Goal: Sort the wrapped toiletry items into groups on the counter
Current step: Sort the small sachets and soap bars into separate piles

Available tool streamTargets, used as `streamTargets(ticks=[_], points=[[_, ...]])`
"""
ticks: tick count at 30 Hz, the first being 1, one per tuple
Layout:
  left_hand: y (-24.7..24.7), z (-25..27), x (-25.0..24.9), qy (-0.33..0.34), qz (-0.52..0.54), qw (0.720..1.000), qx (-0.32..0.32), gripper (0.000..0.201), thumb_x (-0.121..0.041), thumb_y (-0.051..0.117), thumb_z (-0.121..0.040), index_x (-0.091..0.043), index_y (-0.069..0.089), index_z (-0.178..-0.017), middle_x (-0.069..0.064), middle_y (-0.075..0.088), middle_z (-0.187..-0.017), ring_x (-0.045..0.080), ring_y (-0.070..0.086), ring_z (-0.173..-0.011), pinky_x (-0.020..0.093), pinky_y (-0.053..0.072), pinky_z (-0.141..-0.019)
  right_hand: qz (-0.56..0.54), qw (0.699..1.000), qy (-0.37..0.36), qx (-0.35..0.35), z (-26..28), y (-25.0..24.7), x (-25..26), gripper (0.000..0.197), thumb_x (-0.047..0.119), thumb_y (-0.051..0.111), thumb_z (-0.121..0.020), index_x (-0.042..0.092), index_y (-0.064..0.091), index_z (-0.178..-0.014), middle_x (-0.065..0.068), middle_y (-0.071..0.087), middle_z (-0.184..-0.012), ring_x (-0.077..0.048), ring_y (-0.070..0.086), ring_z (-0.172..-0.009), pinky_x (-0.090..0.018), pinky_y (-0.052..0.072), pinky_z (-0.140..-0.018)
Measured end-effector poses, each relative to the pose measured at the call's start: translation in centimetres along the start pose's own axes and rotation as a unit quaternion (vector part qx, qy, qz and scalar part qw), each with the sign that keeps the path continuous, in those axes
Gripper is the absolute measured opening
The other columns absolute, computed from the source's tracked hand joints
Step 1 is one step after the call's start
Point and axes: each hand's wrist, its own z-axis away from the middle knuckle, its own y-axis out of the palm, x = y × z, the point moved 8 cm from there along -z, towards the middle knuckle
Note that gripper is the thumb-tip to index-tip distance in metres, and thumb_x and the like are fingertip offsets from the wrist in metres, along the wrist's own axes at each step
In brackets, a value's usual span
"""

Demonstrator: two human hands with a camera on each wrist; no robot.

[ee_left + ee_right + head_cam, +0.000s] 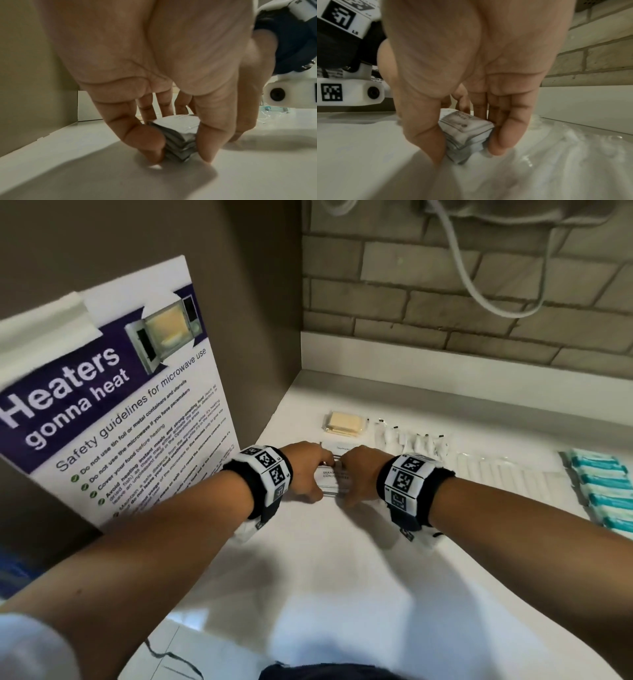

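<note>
A stack of white sachets (335,481) with dark print stands on the white counter (325,559), near its back left corner. My left hand (310,474) pinches the stack's left end and my right hand (359,475) pinches its right end, thumbs on the near side. The left wrist view shows a thumb and fingers (149,143) pressed against the layered sachet stack (180,143). Seen from the right wrist, the sachet stack (467,134) sits squeezed between thumb and fingers (505,135), its bottom on the counter.
Sorted rows lie behind and to the right: a yellow wrapped pack (346,423), a white toothpaste sachet (342,446), small clear-wrapped items (411,440), long white wrapped items (507,474) and teal packets (603,487). A microwave poster (113,405) leans at left. A brick wall (479,302) backs the counter.
</note>
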Motion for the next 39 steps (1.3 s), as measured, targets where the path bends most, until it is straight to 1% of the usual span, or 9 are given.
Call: streamTargets(ticks=[5,11,21,26,29,33,34,37,39], points=[[-0.5,-1.5,-0.3,0.03,-0.007,1.0,0.005,0.056,-0.023,0.075,-0.062,-0.027,0.06,-0.116,-0.003,0.061,-0.103,0.023,0.062,-0.093,0.036,0.054,-0.084,-0.013,1.0,0.017,0.007,-0.9,-0.2,-1.5,0.041,0.048,0.075,-0.066,0.021,0.067,-0.096,0.003,0.068,-0.084,-0.019,0.067,-0.077,-0.03,0.057,-0.07],[-0.3,-2.1,-0.1,0.048,-0.015,0.999,0.005,0.059,-0.024,0.073,-0.064,-0.027,0.058,-0.121,-0.003,0.062,-0.105,0.023,0.062,-0.095,0.036,0.054,-0.085,-0.022,0.999,0.022,-0.011,-0.8,-0.1,-1.9,0.039,0.048,0.075,-0.065,0.02,0.068,-0.091,0.003,0.066,-0.076,-0.019,0.066,-0.071,-0.025,0.053,-0.062],[0.0,-1.3,0.2,0.047,-0.017,0.999,-0.004,0.06,-0.02,0.076,-0.07,-0.02,0.056,-0.126,0.001,0.057,-0.116,0.022,0.057,-0.105,0.03,0.048,-0.09,0.004,1.0,0.009,-0.017,0.1,-0.2,-0.8,0.04,0.045,0.074,-0.07,0.017,0.068,-0.098,0.001,0.065,-0.08,-0.022,0.065,-0.074,-0.026,0.053,-0.064],[0.0,-1.1,0.0,0.043,-0.016,0.999,-0.003,0.061,-0.021,0.077,-0.069,-0.019,0.056,-0.126,0.002,0.056,-0.117,0.023,0.057,-0.106,0.033,0.048,-0.092,0.003,1.0,0.014,-0.016,0.6,-0.4,-0.6,0.04,0.045,0.073,-0.071,0.015,0.068,-0.098,0.0,0.064,-0.081,-0.022,0.064,-0.075,-0.027,0.053,-0.066],[0.0,-1.2,0.0,0.048,-0.014,0.999,-0.001,0.061,-0.022,0.079,-0.069,-0.02,0.056,-0.125,0.001,0.056,-0.116,0.023,0.057,-0.106,0.032,0.048,-0.092,0.004,1.0,0.013,-0.01,0.7,-0.4,-0.6,0.043,0.047,0.074,-0.07,0.016,0.068,-0.1,-0.002,0.07,-0.089,-0.022,0.067,-0.08,-0.028,0.056,-0.07],[-1.3,-0.9,0.6,0.041,0.04,0.998,-0.011,0.069,-0.028,0.085,-0.067,-0.025,0.053,-0.128,-0.006,0.057,-0.121,0.01,0.055,-0.089,0.022,0.042,-0.081,-0.019,1.0,0.012,-0.008,1.1,-1.7,-1.1,0.062,0.06,0.076,-0.062,0.016,0.069,-0.106,-0.001,0.07,-0.095,-0.02,0.066,-0.087,-0.032,0.056,-0.078],[-2.0,-0.8,0.9,0.033,0.059,0.998,-0.015,0.07,-0.029,0.086,-0.067,-0.025,0.053,-0.128,-0.008,0.058,-0.122,0.008,0.055,-0.089,0.022,0.042,-0.081,-0.02,1.0,0.016,-0.017,1.3,-2.6,-1.5,0.067,0.063,0.074,-0.063,0.015,0.067,-0.109,-0.002,0.07,-0.099,-0.021,0.065,-0.09,-0.034,0.056,-0.081],[-4.4,-0.9,1.7,0.019,0.103,0.994,-0.041,0.06,-0.036,0.083,-0.072,-0.024,0.057,-0.124,-0.01,0.06,-0.118,0.009,0.059,-0.096,0.025,0.046,-0.088,-0.018,0.999,0.027,-0.043,1.4,-5.7,-3.1,0.068,0.065,0.064,-0.073,0.013,0.063,-0.117,-0.003,0.068,-0.109,-0.024,0.062,-0.1,-0.037,0.053,-0.088],[-6.3,-1.7,2.1,0.017,0.123,0.988,-0.09,0.043,-0.033,0.078,-0.079,-0.021,0.062,-0.117,-0.007,0.063,-0.112,0.008,0.06,-0.084,0.022,0.044,-0.082,-0.004,0.998,0.04,-0.058,0.6,-7.7,-4.5,0.059,0.061,0.057,-0.083,0.013,0.064,-0.117,-0.003,0.067,-0.112,-0.025,0.061,-0.105,-0.035,0.05,-0.092]])
